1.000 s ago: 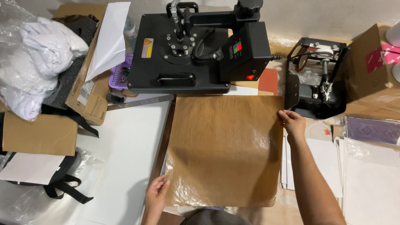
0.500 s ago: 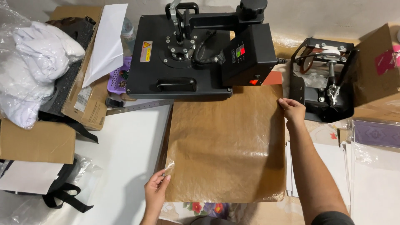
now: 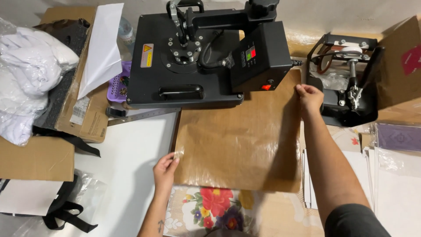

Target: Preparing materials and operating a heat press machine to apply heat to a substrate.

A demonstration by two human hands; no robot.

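**Brown sheet held at two corners over the flowered cloth**

The left hand pinches the near left edge of a large brown paper sheet between thumb and fingers, closed on the paper. The right hand grips the far right corner of the same sheet, fingers curled over its edge, just beside the control box of the black heat press. The sheet lies spread in front of the press, its far edge tucked under the press head. Its near edge leaves a strip of flowered cloth showing beneath, so the cloth is only partly covered.

To handle the sheet well, it seems wise to keep both pinches light and pull gently against each other on the diagonal, so the paper stays flat and does not crease or tear at the corners. Moving both hands together, rather than one at a time, should keep the cloth underneath from bunching. The right wrist is near the press head, which may be hot, so the hand is better kept low and clear of it.

A metal ruler lies at the left beside the press, with a cardboard box and bagged white cloth further left. A smaller press stands at the right.
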